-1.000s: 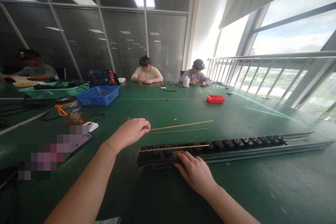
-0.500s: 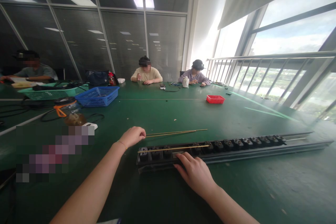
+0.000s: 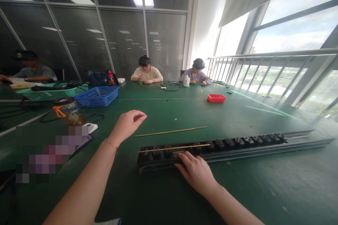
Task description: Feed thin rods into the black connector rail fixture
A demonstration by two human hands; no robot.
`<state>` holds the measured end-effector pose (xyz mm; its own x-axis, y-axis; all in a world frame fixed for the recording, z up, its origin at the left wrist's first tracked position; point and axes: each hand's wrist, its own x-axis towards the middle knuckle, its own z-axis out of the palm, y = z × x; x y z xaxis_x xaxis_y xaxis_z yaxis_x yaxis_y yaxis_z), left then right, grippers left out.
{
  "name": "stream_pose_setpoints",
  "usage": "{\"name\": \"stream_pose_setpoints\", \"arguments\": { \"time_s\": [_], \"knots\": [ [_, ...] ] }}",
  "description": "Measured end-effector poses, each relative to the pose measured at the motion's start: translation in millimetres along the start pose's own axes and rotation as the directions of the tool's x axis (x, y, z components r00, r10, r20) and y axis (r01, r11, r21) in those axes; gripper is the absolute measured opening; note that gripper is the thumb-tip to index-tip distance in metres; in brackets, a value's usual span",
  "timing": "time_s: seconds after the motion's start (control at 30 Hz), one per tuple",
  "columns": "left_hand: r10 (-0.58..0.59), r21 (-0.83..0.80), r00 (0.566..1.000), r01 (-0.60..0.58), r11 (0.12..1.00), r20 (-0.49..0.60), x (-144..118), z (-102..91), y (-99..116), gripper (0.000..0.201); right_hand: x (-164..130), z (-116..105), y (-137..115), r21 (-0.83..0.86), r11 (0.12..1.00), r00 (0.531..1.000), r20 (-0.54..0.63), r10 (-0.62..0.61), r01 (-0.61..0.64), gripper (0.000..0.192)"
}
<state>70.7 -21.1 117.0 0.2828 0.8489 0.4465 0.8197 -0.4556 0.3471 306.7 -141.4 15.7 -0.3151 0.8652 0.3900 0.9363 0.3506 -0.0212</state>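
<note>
A long black rail (image 3: 227, 156) lies across the table, holding a row of black socket-like modules (image 3: 239, 143). My right hand (image 3: 196, 174) grips its near edge, fingertips on top and thumb against the front side. One thin brass-coloured rod (image 3: 174, 147) lies lengthwise over the modules at the rail's left end. Behind the rail, thin brass-coloured rods (image 3: 169, 132) lie close together on the green table, partly overlapping. My left hand (image 3: 128, 125) hovers to the left above them, its fingertips drawn together and nothing visible in them.
A red tray (image 3: 216, 98) stands farther back on the table (image 3: 158, 110). To the left are a blue basket (image 3: 98, 97), a green basket (image 3: 50, 94), a jar with an orange strap (image 3: 71, 109) and a blurred-out patch. Several people sit at the table's far side.
My left hand has let go of the brass-coloured rods and moved up and slightly left. The rods now lie closer together on the table. My right hand stays on the rail.
</note>
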Motion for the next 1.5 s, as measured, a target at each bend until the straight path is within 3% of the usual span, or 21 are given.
{"name": "stream_pose_setpoints", "arguments": {
  "time_s": [0.07,0.13,0.2,0.23,0.47,0.57,0.8,0.87,1.07,1.13,1.23,1.33,1.4,1.5],
  "knots": [
    [0.088,-0.019,0.976,-0.086,0.996,0.198,-6.1,-10.6,18.1,0.029,-0.2,0.4,0.6,0.006,1.000,1.000,0.006,-0.002,0.002,0.029],
    [0.156,-0.050,0.882,-0.150,0.987,0.445,-13.2,-13.0,31.5,0.025,-0.3,0.4,1.0,0.010,1.000,1.000,0.010,-0.003,0.003,0.029],
    [0.171,-0.069,0.785,-0.162,0.984,0.595,-18.9,-9.9,39.2,0.021,-0.3,0.3,1.2,0.012,1.000,1.000,0.008,-0.004,0.003,0.028],
    [0.164,-0.066,0.765,-0.157,0.985,0.623,-20.8,-7.5,41.2,0.019,-0.3,0.2,1.2,0.012,1.000,1.000,0.006,-0.005,0.005,0.028],
    [0.185,-0.061,0.733,-0.192,0.979,0.654,-24.7,-0.1,42.8,0.015,-0.3,0.8,1.3,0.017,1.000,1.000,0.003,-0.006,0.006,0.028],
    [0.229,-0.057,0.759,-0.247,0.967,0.610,-23.8,-5.0,43.4,0.017,0.1,0.9,1.5,0.009,1.000,1.000,0.009,0.000,0.000,0.028],
    [0.145,0.055,0.922,-0.176,0.983,0.358,-8.9,-9.2,18.9,0.022,-0.6,1.2,1.1,-0.005,1.000,1.000,0.014,0.002,-0.002,0.029],
    [0.106,0.097,0.929,-0.150,0.984,0.354,-4.6,0.8,5.7,0.021,-1.2,1.1,1.2,-0.006,1.000,1.000,0.013,0.003,-0.003,0.028],
    [0.008,0.152,0.870,-0.095,0.984,0.493,-2.2,48.6,-23.8,0.017,-1.0,0.9,1.5,-0.003,1.000,1.000,0.005,-0.005,0.005,0.028],
    [-0.030,0.179,0.885,-0.061,0.982,0.465,-3.3,58.3,-29.3,0.016,-0.5,1.3,1.7,-0.007,1.000,1.000,0.000,-0.009,0.009,0.028],
    [-0.097,0.217,0.934,0.022,0.976,0.343,-3.0,57.5,-34.9,0.018,0.0,1.3,1.6,-0.012,1.000,1.000,-0.004,-0.007,0.007,0.028],
    [-0.146,0.206,0.973,0.108,0.973,0.178,0.6,43.9,-38.5,0.027,0.0,0.2,0.8,-0.011,1.000,1.000,0.003,-0.009,0.009,0.028],
    [-0.170,0.190,0.981,0.150,0.970,0.094,3.0,36.4,-41.2,0.028,-0.3,-0.8,0.0,-0.011,1.000,1.000,0.009,-0.008,0.008,0.028],
    [-0.206,0.172,0.976,0.191,0.966,0.076,2.1,39.1,-49.1,0.025,-0.5,-1.9,-0.8,-0.011,1.000,1.000,-0.001,-0.003,0.003,0.028]
  ]
}}
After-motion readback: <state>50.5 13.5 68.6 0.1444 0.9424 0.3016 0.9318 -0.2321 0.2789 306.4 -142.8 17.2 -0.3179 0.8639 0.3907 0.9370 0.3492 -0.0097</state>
